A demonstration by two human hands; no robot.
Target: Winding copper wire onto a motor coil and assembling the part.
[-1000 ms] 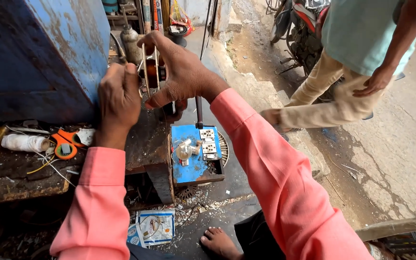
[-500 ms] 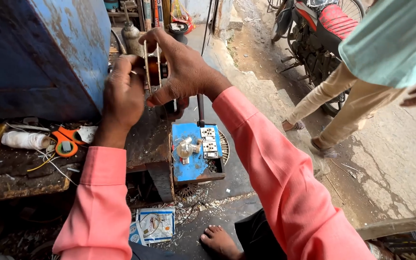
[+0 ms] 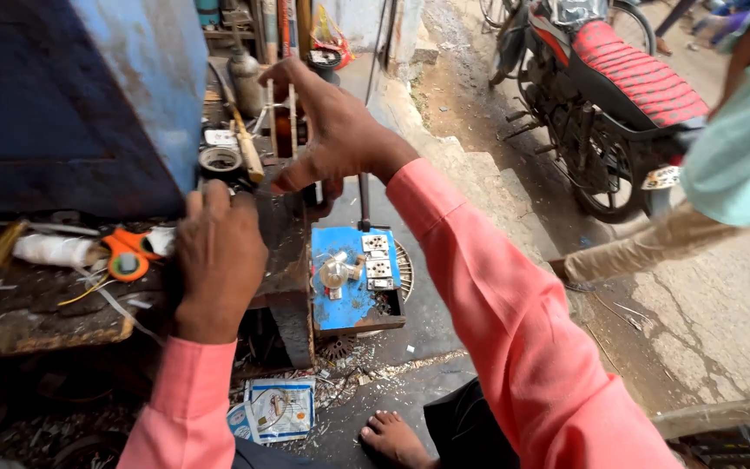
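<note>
Two hands at a messy work counter

The right hand [image 3: 332, 130] is closed around a small wire-wound frame [image 3: 281, 130], held up above the dark counter [image 3: 54, 304]. The left hand [image 3: 217, 256] rests on the counter edge, fingers curled; I cannot tell if it holds anything. Orange scissors [image 3: 128, 254] lie left of that hand. A blue switch board [image 3: 353, 282] sits just right of the counter. The frame looks only part done.
</note>
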